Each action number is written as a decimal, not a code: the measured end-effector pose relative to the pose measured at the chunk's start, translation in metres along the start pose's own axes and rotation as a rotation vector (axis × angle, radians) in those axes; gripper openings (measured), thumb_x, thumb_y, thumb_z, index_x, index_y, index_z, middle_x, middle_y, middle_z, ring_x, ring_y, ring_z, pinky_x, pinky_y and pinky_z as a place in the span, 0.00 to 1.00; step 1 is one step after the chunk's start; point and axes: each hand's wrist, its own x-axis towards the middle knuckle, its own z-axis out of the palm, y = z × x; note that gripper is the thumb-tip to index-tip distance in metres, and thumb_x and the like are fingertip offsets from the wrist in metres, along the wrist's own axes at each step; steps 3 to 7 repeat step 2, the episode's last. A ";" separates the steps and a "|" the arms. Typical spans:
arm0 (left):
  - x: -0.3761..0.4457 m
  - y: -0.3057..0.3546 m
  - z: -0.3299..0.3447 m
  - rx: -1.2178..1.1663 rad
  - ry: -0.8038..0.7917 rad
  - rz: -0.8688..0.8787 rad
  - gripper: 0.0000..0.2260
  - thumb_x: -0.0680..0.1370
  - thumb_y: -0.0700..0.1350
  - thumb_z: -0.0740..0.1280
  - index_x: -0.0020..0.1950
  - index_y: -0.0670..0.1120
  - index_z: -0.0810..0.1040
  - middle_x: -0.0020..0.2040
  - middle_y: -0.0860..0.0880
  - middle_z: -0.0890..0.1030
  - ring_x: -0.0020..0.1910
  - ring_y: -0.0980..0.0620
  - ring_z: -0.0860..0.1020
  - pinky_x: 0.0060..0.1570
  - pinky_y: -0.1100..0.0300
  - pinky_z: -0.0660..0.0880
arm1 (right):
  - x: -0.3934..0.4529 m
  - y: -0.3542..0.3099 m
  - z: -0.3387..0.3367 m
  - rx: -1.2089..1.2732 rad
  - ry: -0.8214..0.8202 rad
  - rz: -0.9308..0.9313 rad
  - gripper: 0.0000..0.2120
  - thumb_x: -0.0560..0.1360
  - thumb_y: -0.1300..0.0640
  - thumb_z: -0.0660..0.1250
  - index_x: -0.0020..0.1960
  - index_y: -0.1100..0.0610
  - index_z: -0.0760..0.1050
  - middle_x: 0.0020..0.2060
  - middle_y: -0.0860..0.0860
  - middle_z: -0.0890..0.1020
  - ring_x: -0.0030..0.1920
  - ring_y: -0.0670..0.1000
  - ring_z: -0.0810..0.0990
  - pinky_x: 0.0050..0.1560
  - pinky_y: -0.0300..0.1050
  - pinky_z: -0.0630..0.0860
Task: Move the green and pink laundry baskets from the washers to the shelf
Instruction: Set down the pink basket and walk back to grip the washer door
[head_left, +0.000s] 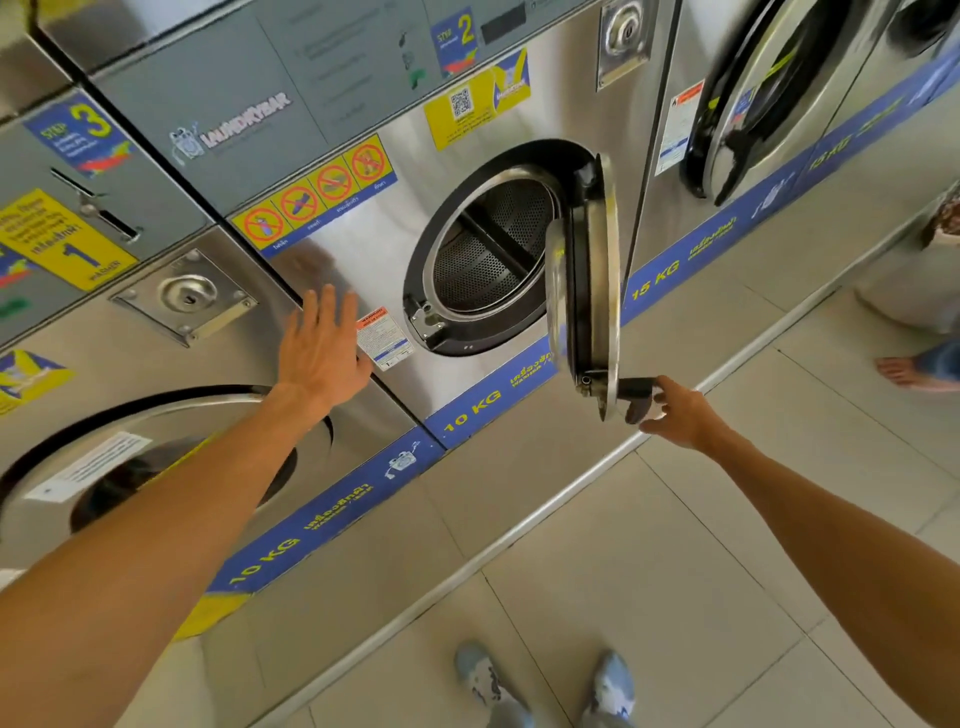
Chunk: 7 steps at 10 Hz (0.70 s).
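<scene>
At about nine o'clock a washer (171, 405) with a shut round door fills the frame's edge, a blue "10 KG" strip (322, 525) running along its base. The left hand (322, 348) lies just right of it, fingers spread wide and flat, palm pressed to the steel front panel at the seam between that machine and the middle washer (395, 260), beside a small white and red label (384, 338) — it holds nothing. Toward twelve o'clock the middle machine's drum (493, 249) stands exposed, perforated and bare inside as far as can be seen. Its round door (587, 291) is swung out edge-on toward the camera, hinged on the right. At about three o'clock from the drum's lower rim, the right hand (680, 415) has its fingers curled round the black door handle (636, 397) at the door's bottom edge. Further right, near one o'clock, a larger washer (753, 93) marked "15 KG" has its door ajar. The pale tiled floor (649, 571) spreads from four to six o'clock, with the person's own two shoes (545, 686) at six, and another person's bare foot (909, 371) at three. Neither the green nor the pink laundry basket is in view.
</scene>
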 end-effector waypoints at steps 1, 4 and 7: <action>-0.026 0.002 -0.021 -0.123 -0.005 -0.031 0.40 0.75 0.57 0.70 0.79 0.42 0.57 0.78 0.36 0.61 0.76 0.35 0.61 0.71 0.41 0.68 | -0.028 0.001 -0.010 -0.062 -0.077 0.035 0.40 0.71 0.56 0.78 0.77 0.56 0.62 0.67 0.62 0.76 0.62 0.62 0.79 0.64 0.55 0.76; -0.055 0.004 -0.043 -0.267 -0.035 -0.069 0.38 0.75 0.60 0.68 0.79 0.44 0.59 0.76 0.39 0.66 0.74 0.39 0.66 0.67 0.44 0.70 | -0.054 -0.020 -0.024 -0.084 -0.091 -0.008 0.38 0.72 0.52 0.77 0.76 0.57 0.63 0.66 0.61 0.76 0.63 0.61 0.78 0.65 0.54 0.75; -0.055 0.004 -0.043 -0.267 -0.035 -0.069 0.38 0.75 0.60 0.68 0.79 0.44 0.59 0.76 0.39 0.66 0.74 0.39 0.66 0.67 0.44 0.70 | -0.054 -0.020 -0.024 -0.084 -0.091 -0.008 0.38 0.72 0.52 0.77 0.76 0.57 0.63 0.66 0.61 0.76 0.63 0.61 0.78 0.65 0.54 0.75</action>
